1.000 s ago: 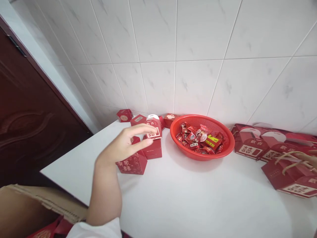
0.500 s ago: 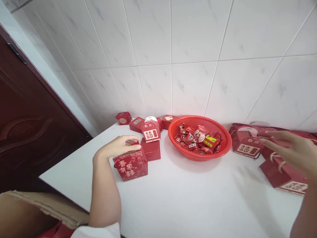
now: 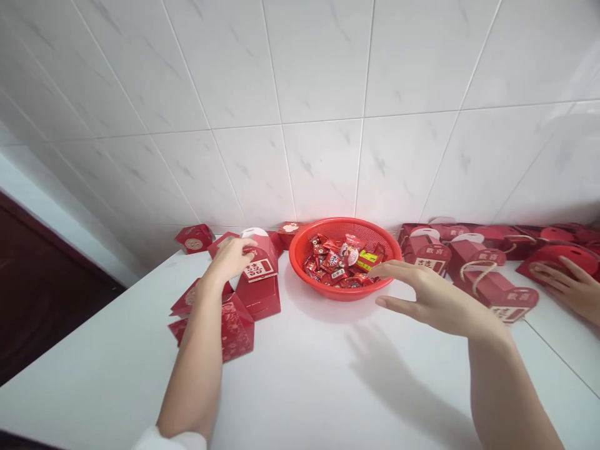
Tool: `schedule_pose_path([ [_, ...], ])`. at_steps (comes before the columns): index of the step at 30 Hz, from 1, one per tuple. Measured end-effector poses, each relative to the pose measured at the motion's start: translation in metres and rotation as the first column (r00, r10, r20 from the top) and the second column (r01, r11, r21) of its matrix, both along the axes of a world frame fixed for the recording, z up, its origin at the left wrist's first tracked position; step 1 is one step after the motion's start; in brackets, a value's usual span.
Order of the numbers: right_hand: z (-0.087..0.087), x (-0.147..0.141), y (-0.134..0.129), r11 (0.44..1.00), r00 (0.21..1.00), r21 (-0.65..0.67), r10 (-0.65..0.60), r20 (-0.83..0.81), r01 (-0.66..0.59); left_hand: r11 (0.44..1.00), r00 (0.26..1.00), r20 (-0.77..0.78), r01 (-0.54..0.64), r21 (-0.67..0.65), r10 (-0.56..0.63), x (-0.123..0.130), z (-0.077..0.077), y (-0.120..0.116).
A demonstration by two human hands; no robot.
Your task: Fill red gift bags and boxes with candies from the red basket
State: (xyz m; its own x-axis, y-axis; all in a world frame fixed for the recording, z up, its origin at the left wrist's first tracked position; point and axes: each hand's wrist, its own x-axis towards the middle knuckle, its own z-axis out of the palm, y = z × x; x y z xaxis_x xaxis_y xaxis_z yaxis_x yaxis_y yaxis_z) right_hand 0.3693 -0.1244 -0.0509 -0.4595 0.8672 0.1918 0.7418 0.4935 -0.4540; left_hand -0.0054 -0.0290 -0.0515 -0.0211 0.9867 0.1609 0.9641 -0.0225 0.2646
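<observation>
My left hand is at the upper left side of a small red gift box with a white handle tab, its bent fingers closed against the edge. That box rests on a larger red box. Beneath my left forearm stands an open-topped red box with a floral print, partly covered by the arm. My right hand hovers over the table with thumb and fingers apart, holding nothing. Its fingertips overlap the right rim of a red plastic basket, which contains wrapped candies.
More red boxes with rope handles line the wall on the right. Another person's hand lies on a red box at the far right. A hexagonal red box sits at the back left, near the tiled wall.
My left hand has moved from above the floral box up to the small gift box. My right hand has come leftward from the right-hand boxes to the basket. The view has turned right.
</observation>
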Motion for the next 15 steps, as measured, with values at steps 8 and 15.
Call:
schedule_pose_path([
  [8,-0.001,0.006,0.002,0.996,0.994,0.009,-0.087,-0.066,0.088,0.887,0.869,0.268,0.322,0.330,-0.415,0.017,0.037,-0.065],
  [15,0.004,-0.007,-0.003,0.988,0.978,-0.103,-0.131,-0.165,0.115,0.637,0.557,0.339,0.744,0.201,-0.758,0.086,0.021,-0.091],
])
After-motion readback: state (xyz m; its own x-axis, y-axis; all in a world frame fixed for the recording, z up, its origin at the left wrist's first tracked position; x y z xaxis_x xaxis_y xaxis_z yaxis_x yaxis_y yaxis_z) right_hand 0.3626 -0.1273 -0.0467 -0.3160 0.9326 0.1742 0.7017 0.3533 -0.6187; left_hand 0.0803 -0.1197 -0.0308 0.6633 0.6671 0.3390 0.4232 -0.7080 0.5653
